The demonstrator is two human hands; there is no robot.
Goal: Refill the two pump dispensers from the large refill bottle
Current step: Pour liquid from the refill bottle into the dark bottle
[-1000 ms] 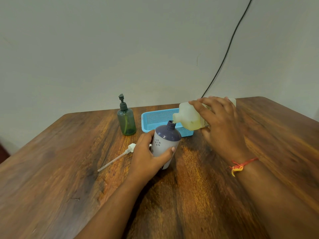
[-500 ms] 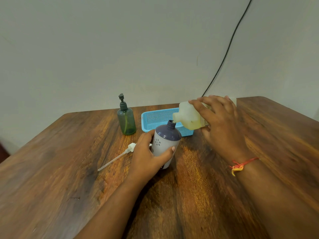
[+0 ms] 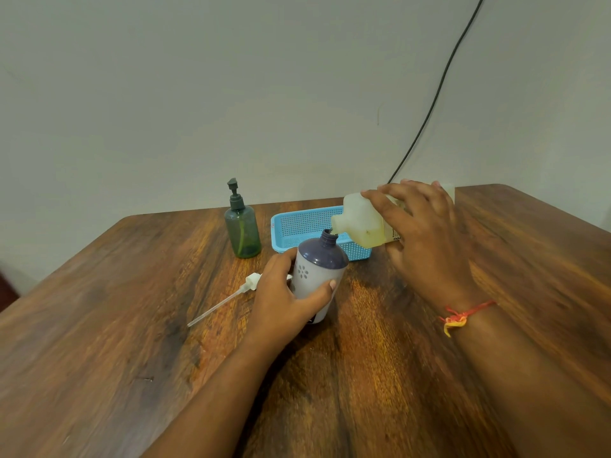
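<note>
Hard to see: the right hand (image 3: 426, 236) is covering most of the refill bottle (image 3: 362, 223), so its label and far end are mostly hidden. Can't tell if anything's actually flowing at the spout.
Left hand: the left hand (image 3: 284, 302) is wrapping round the grey purple-topped dispenser (image 3: 319, 269), which is leaning a little.
Right hand: it's gripping the refill bottle from above and tipping it sideways, with the spout hanging right over the dispenser's open neck.
Loose pump (image 3: 224, 300): lying just left of the left hand, its head partly tucked behind the fingers.
Green dispenser (image 3: 243, 231): standing beyond the left hand with its pump on.
Basket (image 3: 297, 226): blue, sitting behind both hands, partly blocked.
Surface: everything's sitting on a dark wooden table (image 3: 99, 325).
Room: a plain pale wall, with a black cable (image 3: 429, 104) running down behind the right hand.
</note>
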